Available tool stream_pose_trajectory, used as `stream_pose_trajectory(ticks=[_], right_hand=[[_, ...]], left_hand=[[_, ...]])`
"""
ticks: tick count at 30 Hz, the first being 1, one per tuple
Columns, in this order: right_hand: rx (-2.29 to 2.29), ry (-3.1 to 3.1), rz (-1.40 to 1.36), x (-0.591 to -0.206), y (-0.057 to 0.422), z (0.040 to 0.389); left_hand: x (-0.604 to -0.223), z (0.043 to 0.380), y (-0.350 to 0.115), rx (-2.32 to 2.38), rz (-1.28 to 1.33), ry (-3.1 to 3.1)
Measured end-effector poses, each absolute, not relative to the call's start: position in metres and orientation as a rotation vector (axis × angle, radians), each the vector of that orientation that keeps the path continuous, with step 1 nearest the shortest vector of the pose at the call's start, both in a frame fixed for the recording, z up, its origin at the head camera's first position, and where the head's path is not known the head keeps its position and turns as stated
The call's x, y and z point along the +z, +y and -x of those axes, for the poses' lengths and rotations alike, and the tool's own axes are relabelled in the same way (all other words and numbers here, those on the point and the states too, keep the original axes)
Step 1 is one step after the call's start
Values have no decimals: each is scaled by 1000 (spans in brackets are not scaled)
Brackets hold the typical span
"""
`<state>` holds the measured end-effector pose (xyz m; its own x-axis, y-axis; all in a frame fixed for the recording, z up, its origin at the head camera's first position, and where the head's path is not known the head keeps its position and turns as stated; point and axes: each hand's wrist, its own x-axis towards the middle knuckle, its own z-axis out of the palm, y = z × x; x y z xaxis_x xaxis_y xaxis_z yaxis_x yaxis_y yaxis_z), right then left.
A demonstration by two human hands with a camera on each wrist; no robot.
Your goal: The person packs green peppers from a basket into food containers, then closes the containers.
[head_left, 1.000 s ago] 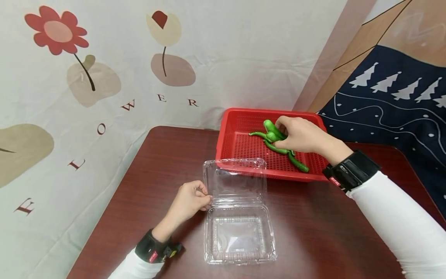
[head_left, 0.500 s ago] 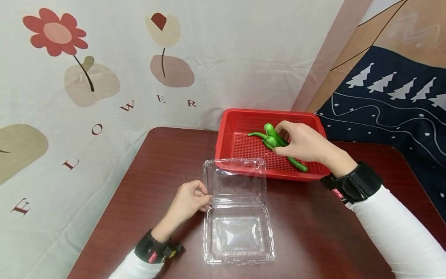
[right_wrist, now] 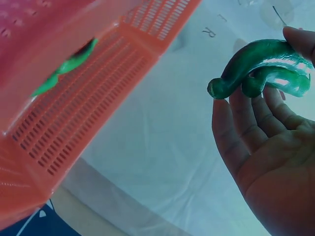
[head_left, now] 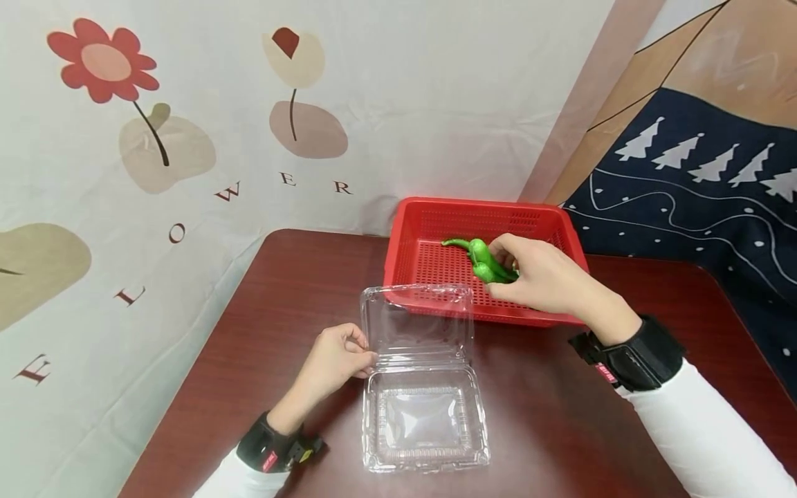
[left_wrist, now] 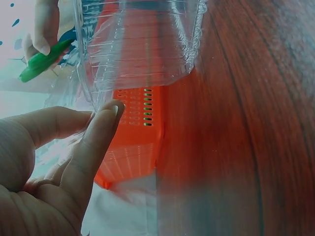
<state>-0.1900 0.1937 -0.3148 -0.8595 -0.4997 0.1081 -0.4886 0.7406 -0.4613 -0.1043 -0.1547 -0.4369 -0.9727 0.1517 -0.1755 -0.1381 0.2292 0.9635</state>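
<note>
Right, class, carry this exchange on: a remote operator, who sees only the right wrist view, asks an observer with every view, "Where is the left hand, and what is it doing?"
Observer: The head view shows the left hand pinching a clear rectangular plastic container at its left edge.
Operator: I only see the right hand holding two glossy green peppers. Is that container open or closed?
Observer: Open: its clear lid is swung back on the side toward the red perforated plastic basket.
Operator: And what surface is it resting on?
Observer: A dark red-brown, wood-grained table.
</note>
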Motion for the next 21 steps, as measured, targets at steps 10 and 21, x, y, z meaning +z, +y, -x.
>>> stream_pose_trajectory(ticks=[10, 21], right_hand=[[-775, 2930, 958, -328, 181, 164], [-805, 2898, 1081, -337, 167, 140]], left_hand=[[-438, 104, -155, 1811, 32, 2302], [-437, 104, -154, 1784, 11, 2338]])
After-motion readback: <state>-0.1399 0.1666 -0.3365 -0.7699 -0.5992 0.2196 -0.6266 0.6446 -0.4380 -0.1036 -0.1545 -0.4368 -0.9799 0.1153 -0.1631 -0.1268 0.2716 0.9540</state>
